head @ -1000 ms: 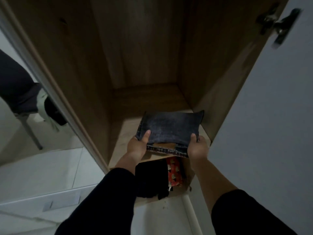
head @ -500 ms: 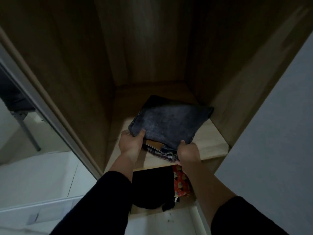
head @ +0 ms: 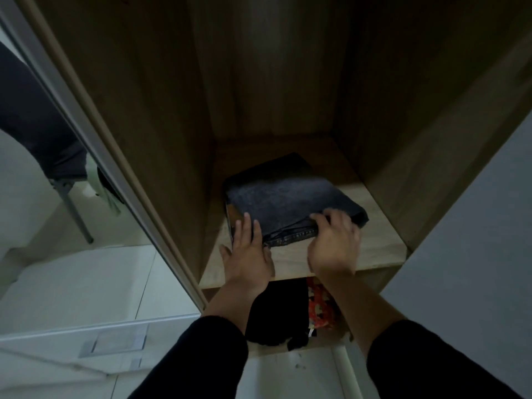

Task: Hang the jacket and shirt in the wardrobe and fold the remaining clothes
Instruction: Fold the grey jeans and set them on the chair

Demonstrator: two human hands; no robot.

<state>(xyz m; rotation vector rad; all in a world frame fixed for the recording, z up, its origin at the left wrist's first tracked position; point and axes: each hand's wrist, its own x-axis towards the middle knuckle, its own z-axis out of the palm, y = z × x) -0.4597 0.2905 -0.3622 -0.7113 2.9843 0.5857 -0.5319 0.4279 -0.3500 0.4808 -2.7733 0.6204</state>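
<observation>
Our fingers (head: 247, 226) lie straight and together on the left, flat against the near left edge of the folded jeans (head: 290, 203), thumb spread out over the shelf (head: 380, 240). The left hand (head: 249, 254) grips nothing; it only presses on the denim. The jeans sit on the pale wooden shelf inside the wardrobe (head: 161, 116), lying across its middle, their stitched hem facing us. To the right, our right hand (head: 334, 243) reaches the jeans' near right corner, its fingers loosely bent and slightly spread, tips touching the fabric just above the hem; motion blur keeps us from telling whether they pinch it. Both forearms come up from black sleeves (head: 201, 358) at the bottom of the view.

Far left, beyond the wardrobe's metal-edged side, a dark garment (head: 37, 131) hangs over a chair leg (head: 76, 217) on the white floor. Below the shelf, between our wrists, a black garment (head: 276, 312) lies in the lower compartment, and just beside it on the right a red patterned cloth (head: 319, 306). The white door (head: 472, 254) stands open at far right.
</observation>
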